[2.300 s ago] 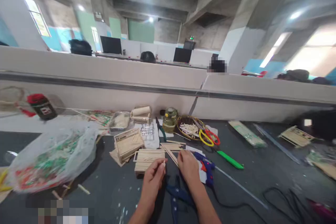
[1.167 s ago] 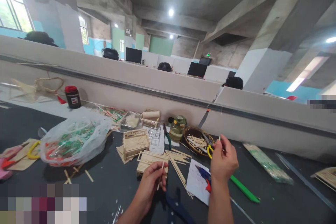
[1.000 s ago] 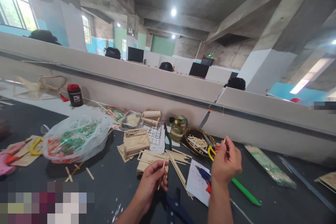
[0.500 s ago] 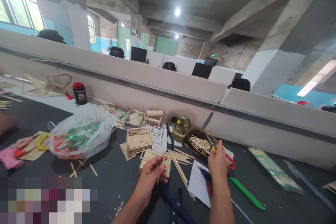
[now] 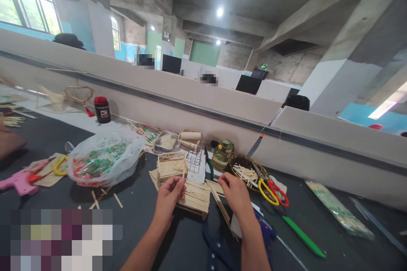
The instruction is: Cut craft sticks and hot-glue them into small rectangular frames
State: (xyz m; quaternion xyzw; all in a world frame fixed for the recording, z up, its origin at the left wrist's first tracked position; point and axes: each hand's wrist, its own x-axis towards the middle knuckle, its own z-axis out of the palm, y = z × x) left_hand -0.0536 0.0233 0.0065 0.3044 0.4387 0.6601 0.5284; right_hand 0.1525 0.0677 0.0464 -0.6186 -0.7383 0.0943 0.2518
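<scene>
My left hand (image 5: 170, 197) pinches a short wooden stick (image 5: 183, 175) between thumb and fingertips. Just behind it lies a small slatted piece built of wooden sticks (image 5: 196, 197); I cannot tell whether the hand touches it. My right hand (image 5: 235, 192) is closed in a pinch over some loose long sticks (image 5: 219, 203); whatever is in its fingertips is too small to make out. Right of that hand, scissors with red and yellow handles (image 5: 269, 192) lean on a wicker basket (image 5: 233, 164) of short sticks.
A small stick-built box (image 5: 173, 167) and green-handled pliers (image 5: 209, 167) lie behind my hands. At left sits a plastic bag of green and red bits (image 5: 104, 161) near a pink glue gun (image 5: 20, 182). Blue tools (image 5: 218, 243), a green-handled tool (image 5: 303, 237) and a packet of sticks (image 5: 338, 209) are nearer right.
My right hand has moved left, away from the basket and scissors, towards my left hand. My left hand has shifted slightly left with its stick, uncovering more of the slatted piece.
</scene>
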